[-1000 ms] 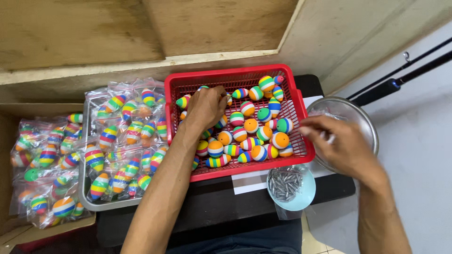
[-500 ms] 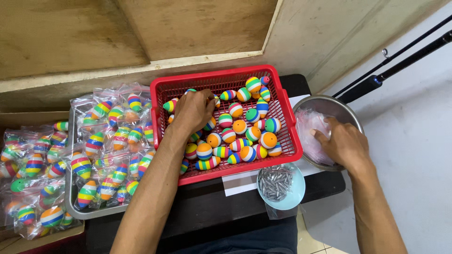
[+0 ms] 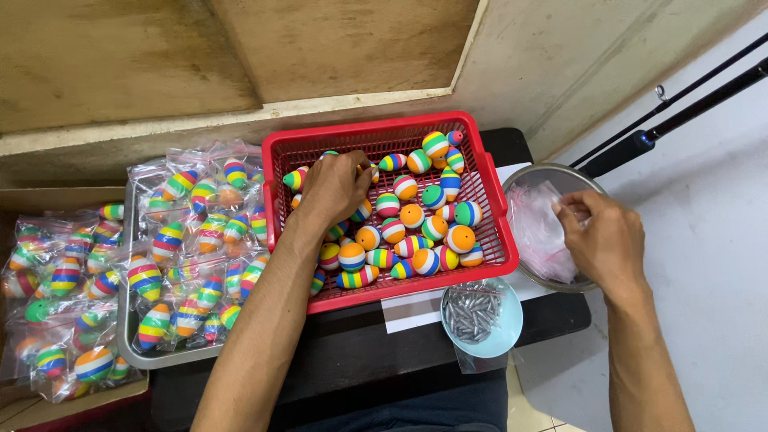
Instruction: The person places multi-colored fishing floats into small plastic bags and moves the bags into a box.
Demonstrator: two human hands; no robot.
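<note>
My left hand is down inside the red plastic basket, fingers curled over some of the striped, egg-shaped foam floats that fill it. Whether it grips one is hidden by the hand. My right hand reaches into the round metal bowl at the right and pinches at the small clear plastic bags lying in it.
A metal tray and a cardboard box at the left hold several bagged floats. A pale blue dish of small metal weights sits in front of the basket. Two dark rods lean at the right. A wooden wall stands behind.
My right hand has moved from the basket's right edge into the metal bowl and onto the bags. My left hand stays in the basket. The camera has shifted slightly.
</note>
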